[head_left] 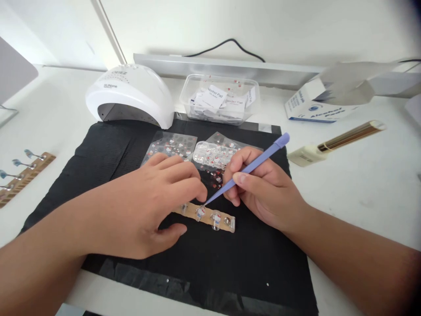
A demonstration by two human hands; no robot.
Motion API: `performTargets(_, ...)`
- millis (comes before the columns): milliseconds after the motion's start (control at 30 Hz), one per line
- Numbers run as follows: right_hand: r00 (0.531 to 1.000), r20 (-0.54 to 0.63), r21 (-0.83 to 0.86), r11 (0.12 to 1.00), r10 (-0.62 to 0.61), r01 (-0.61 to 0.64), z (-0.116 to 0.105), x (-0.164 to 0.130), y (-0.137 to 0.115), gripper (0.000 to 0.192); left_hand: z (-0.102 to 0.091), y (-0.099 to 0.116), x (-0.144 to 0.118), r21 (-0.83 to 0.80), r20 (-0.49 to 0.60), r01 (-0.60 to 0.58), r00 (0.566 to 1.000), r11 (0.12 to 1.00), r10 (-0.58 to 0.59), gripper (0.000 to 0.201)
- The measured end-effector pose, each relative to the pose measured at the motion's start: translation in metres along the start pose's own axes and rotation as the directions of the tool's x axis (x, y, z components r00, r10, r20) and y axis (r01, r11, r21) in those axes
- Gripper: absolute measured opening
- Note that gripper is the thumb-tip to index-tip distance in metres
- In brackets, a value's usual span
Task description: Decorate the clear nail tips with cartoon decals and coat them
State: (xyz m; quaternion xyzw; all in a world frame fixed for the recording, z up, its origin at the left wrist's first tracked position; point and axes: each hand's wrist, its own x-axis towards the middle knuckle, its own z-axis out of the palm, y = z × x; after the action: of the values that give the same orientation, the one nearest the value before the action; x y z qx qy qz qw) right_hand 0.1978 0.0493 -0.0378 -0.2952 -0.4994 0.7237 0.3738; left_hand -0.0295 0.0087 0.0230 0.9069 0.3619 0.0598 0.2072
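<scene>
- Lavender plastic stick tool (259, 164), slim and tapered, is pinched between the right hand's (263, 186) thumb and fingers; its tip is at a transparent nail piece (200, 213), contact too small to tell.
- Left hand (154, 202): thumb and forefinger apart, by the wooden strip's (208, 216) hidden left end; I cannot tell if they touch it.
- Matte black mat (230, 267): a broad stretch runs from the strip to the taped near edge.
- Behind the hands, thin, glossy sticker sheets (173, 142); beyond, a smooth, domed white lamp (131, 92).
</scene>
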Motion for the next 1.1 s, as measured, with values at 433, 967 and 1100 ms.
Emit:
performTargets(433,1.000,0.016,-0.032,0.999,-0.002,0.003,-0.0029,-0.0007,0.0027,0.008,-0.0011,0.0049,0.0002,-0.029,0.041,-0.074,0.996,0.997,0.075,0.027)
performTargets(967,0.993,-0.118,0.129,0.991,-0.020,0.035,0.0014,0.0040,-0.0047,0.011,0.0003,0.0041,0.0036,-0.104,0.031,-0.053,0.998,0.993,0.056,0.011)
performTargets(1100,0.981,-0.164,0.169,0.977,-0.102,0.130,0.0017,0.0053,-0.0056,0.012,0.0020,0.0041,0.0063,-0.071,0.018,-0.044,0.999,0.996,0.046,0.017)
